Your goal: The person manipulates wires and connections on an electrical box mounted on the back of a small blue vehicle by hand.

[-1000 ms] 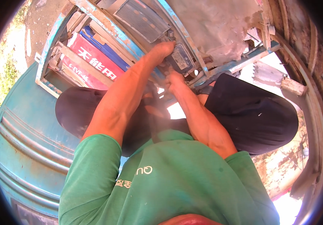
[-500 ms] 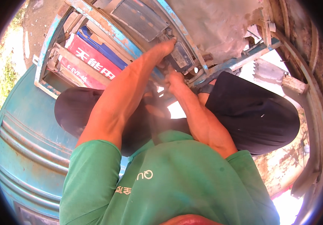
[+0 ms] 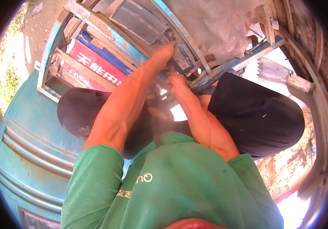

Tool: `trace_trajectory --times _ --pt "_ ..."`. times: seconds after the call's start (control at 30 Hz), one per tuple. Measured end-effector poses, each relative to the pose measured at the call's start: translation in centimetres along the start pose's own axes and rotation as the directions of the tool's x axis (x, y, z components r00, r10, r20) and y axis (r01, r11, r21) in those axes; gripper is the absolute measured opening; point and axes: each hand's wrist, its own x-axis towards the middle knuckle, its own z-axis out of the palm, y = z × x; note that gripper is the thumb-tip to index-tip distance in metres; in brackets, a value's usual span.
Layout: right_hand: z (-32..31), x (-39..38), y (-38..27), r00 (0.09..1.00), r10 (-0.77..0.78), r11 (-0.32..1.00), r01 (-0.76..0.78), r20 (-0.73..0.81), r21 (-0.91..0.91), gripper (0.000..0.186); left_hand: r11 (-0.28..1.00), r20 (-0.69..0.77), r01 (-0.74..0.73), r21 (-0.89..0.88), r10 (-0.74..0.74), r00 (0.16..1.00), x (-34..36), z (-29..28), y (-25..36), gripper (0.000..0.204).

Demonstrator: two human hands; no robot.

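Observation:
My left hand (image 3: 165, 52) reaches down into the blue-painted metal frame, beside a dark box with a pale label (image 3: 183, 58). Its fingers are curled downward, and what they grip is hidden beneath the hand. Just nearer to me, my right hand (image 3: 177, 81) is closed like a fist near that box's lower left corner. Whatever it holds is too small or too hidden to name. Past my left hand lies a grey finned metal box (image 3: 139, 21), with dark connectors or wires (image 3: 167, 37) between it and the labelled box.
A rusty blue metal frame (image 3: 110, 32) surrounds the work. Left of it sit a red carton (image 3: 95, 68) and a blue strip (image 3: 105, 51). A teal ribbed panel (image 3: 42, 126) lies at left. Grey sheeting (image 3: 225, 26) and a jagged board (image 3: 272, 72) are at right.
My left hand has shifted slightly toward me and to the left, uncovering more of the labelled box. My right hand has barely moved. A dark blurred shape has appeared at the left rim.

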Motion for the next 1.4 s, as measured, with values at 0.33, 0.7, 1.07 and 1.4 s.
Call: trace_trajectory --times 0.33,0.7,1.07,1.4 --pt "-0.6 1.5 0.7 1.0 -0.002 1.0 0.003 0.026 -0.011 0.037 0.996 -0.022 0.0 0.086 0.002 1.0 0.9 -0.2 -0.2 0.071" --pt "-0.9 1.2 0.6 0.998 -0.027 0.996 0.032 0.053 -0.085 0.044 0.999 0.0 -0.031 0.036 0.031 1.0 -0.1 0.0 0.0 0.064" --pt "-1.7 0.5 0.5 0.995 -0.075 0.977 0.085 0.061 -0.193 0.047 0.997 0.023 -0.006 0.078 0.004 1.0 -0.3 -0.4 0.4 0.069" --pt "-2.2 0.9 1.0 0.997 -0.051 0.965 0.065 0.062 -0.256 0.041 0.994 0.038 -0.014 0.11 0.01 0.999 0.0 -0.4 0.3 0.072"
